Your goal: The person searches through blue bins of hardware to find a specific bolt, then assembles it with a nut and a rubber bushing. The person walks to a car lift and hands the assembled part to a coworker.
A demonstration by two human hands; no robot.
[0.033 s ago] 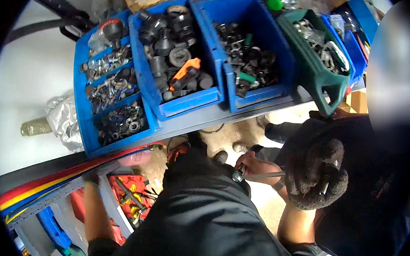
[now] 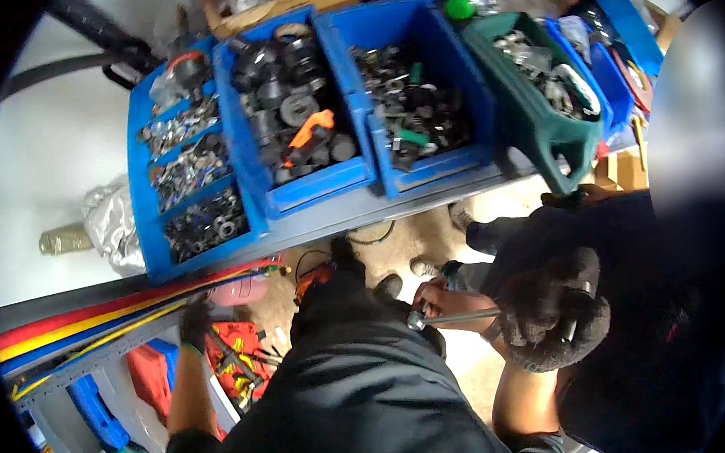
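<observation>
My right hand, in a dark knitted glove, is closed with its fingers curled. A metal ratchet wrench runs leftward from it, and bits of bright metal show between the fingers. Its rounded head lies by another person's bare hand; whether they touch is unclear. My left hand, also in a dark glove, hangs at the lower left, just beyond the red, yellow and blue hoses. Below it lies a red tray of tools with yellow parts. The left fingers are blurred and dark.
Blue bins of sockets, fasteners and small parts line the bench, with a green bin at their right. Someone in dark clothing stands close on the right. Drawers with blue and red cases stand below left.
My left hand has shifted to the right, away from the hoses and nearer the red tray. The bench has slid slightly left in view. My right hand still grips the ratchet wrench.
</observation>
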